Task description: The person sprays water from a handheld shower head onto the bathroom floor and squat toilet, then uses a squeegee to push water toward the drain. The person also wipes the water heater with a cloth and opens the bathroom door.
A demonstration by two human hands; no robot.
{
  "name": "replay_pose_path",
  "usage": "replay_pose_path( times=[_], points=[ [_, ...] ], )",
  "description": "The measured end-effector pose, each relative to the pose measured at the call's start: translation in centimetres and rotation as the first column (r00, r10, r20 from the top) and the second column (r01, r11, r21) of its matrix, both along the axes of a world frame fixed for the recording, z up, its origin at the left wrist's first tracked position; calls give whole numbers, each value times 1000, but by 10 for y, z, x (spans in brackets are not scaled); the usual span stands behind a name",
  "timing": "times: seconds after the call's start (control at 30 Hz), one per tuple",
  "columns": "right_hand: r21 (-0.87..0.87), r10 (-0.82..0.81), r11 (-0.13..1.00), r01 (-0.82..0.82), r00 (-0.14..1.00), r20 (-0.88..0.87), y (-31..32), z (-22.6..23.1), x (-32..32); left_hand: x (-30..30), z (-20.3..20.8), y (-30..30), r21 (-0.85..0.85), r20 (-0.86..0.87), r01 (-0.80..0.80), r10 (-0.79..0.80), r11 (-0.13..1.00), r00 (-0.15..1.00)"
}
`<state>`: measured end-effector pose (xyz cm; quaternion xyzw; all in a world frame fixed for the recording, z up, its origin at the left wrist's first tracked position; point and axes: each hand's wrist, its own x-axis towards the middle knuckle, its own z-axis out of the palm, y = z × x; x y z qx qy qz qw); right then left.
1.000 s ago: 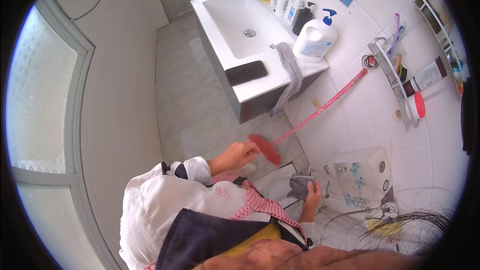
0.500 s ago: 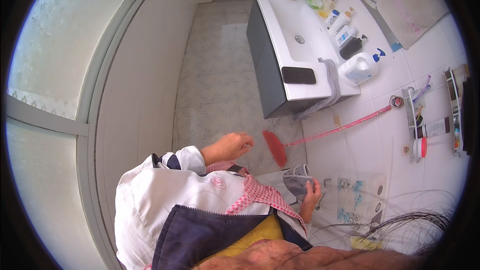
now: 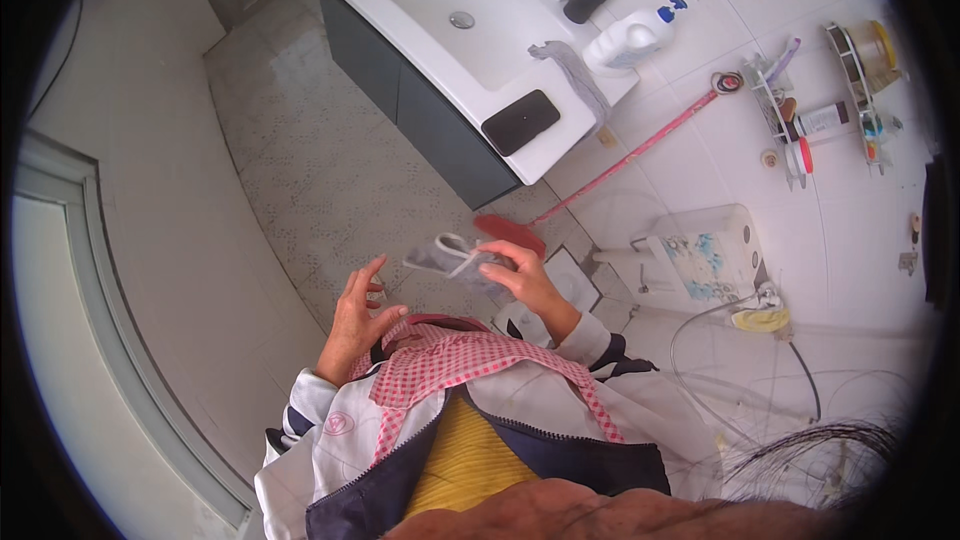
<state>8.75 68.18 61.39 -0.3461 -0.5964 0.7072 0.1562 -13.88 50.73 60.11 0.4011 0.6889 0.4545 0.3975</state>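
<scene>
Evidently, my right hand (image 3: pixel 530 286) gripped the grey cloth (image 3: pixel 458 262) by one end, leaving its trimmed edge free. My left hand (image 3: pixel 352 328) stood open nearby.

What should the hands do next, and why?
Maybe the left hand could take the free end of the grey cloth: only the right hand holds it, and the left is close by, fingers spread, with nothing visible in it.
</scene>
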Motion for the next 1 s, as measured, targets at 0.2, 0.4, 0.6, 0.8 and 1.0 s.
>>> replay_pose_path(
  times=[0.2,0.4,0.6,0.8,1.0],
  points=[
    [-33,47,998,-46,998,41,-17,25,-73,-41,-15,47,9,41,239,-239,971,970],
    [251,-182,955,158,980,77,33,64,-27,-40,3,94,178,130,345,-370,921,920],
    [679,-452,716,164,850,270,118,108,26,-35,4,107,76,-57,278,-274,958,960],
    [895,-376,444,-40,898,227,287,56,0,-17,-26,91,-17,-129,80,-81,997,988],
    [957,-508,221,189,860,-52,343,2,46,3,-69,46,-168,-213,26,-62,985,975]
  ],
)
